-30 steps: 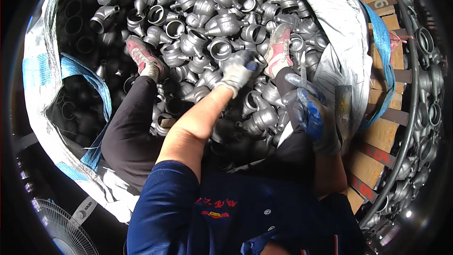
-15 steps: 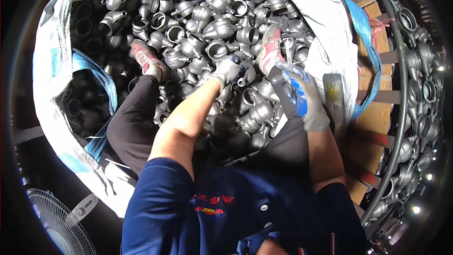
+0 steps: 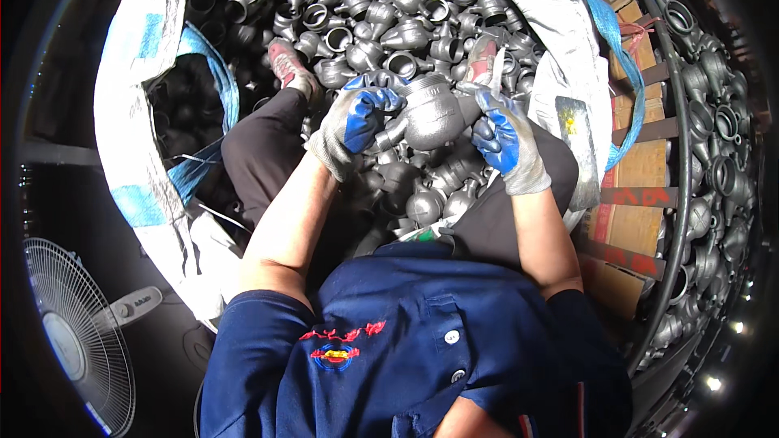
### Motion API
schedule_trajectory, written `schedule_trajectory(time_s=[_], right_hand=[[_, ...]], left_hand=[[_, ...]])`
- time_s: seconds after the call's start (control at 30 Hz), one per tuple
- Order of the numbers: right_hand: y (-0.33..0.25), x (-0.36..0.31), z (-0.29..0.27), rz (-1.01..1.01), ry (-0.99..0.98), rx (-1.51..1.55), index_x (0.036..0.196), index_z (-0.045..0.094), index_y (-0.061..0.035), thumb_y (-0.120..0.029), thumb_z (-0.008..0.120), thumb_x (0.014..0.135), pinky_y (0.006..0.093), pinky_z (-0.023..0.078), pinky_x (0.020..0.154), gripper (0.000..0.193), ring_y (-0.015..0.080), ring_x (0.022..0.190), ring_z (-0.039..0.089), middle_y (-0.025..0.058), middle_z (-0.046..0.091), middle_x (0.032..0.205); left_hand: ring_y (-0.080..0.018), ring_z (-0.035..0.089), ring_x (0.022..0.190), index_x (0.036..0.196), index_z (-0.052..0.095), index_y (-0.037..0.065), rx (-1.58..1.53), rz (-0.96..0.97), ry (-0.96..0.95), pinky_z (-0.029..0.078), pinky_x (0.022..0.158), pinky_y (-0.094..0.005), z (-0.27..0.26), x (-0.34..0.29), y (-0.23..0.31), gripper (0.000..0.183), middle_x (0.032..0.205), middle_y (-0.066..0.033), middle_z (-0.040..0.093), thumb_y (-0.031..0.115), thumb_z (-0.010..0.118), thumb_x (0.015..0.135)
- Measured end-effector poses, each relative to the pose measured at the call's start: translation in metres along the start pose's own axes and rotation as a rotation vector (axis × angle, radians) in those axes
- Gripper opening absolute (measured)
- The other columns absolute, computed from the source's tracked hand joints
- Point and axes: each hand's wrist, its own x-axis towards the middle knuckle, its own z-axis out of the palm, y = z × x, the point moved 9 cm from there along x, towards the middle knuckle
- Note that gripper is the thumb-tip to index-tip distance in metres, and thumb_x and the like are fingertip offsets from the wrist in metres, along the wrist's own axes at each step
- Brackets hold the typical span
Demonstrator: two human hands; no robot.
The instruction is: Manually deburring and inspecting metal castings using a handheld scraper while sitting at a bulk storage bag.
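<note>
A grey metal casting point(image 3: 436, 118) with a rounded body, a threaded-looking collar and short side spouts is held up over the heap. My left hand point(image 3: 357, 120), in a grey glove with blue coating, grips its left side. From my right hand point(image 3: 510, 144), gloved the same way and closed, a thin pale blade-like tool point(image 3: 497, 70) sticks up; its handle is hidden in the fingers. The fingertips of that hand are beside the casting's right end, and whether they touch it I cannot tell. Many similar castings point(image 3: 381, 12) lie heaped below and beyond my hands.
A white bulk bag point(image 3: 134, 134) with blue straps point(image 3: 637, 81) surrounds the heap. My legs and pink shoes point(image 3: 290, 65) are inside it. A fan point(image 3: 77, 341) stands at lower left. On the right are cardboard-lined slats point(image 3: 637, 195) and a metal-railed container of castings point(image 3: 714, 113).
My left hand has lifted a casting out of the heap toward me. My right hand has turned inward beside it, still holding the tool. The view has shifted.
</note>
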Motion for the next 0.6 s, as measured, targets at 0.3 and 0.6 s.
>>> schedule_trajectory(time_s=[0.3,0.6], right_hand=[[-0.037,-0.032,0.034,-0.27,0.322,-0.446,0.102,0.062,-0.002,-0.007,0.061,0.086,0.0152,0.031,0.035,0.017,0.0013,0.044,0.044,-0.002,0.057,0.068],[-0.038,-0.048,0.038,-0.254,0.367,-0.487,0.108,0.062,-0.003,-0.003,0.066,0.081,0.0155,0.035,0.038,0.028,0.0037,0.048,0.049,0.0013,0.061,0.072]], left_hand=[[-0.0157,0.061,0.095,0.13,0.048,0.006,-1.358,-1.064,0.005,0.052,0.081,-0.031,0.071,-0.066,-0.057,0.041,0.114,-0.0062,0.061,0.027,0.052,0.094],[-0.0205,0.061,0.101,0.126,0.049,0.004,-1.596,-0.934,0.113,0.054,0.081,-0.0352,0.093,-0.066,-0.064,0.038,0.116,-0.0108,0.059,0.029,0.044,0.098]])
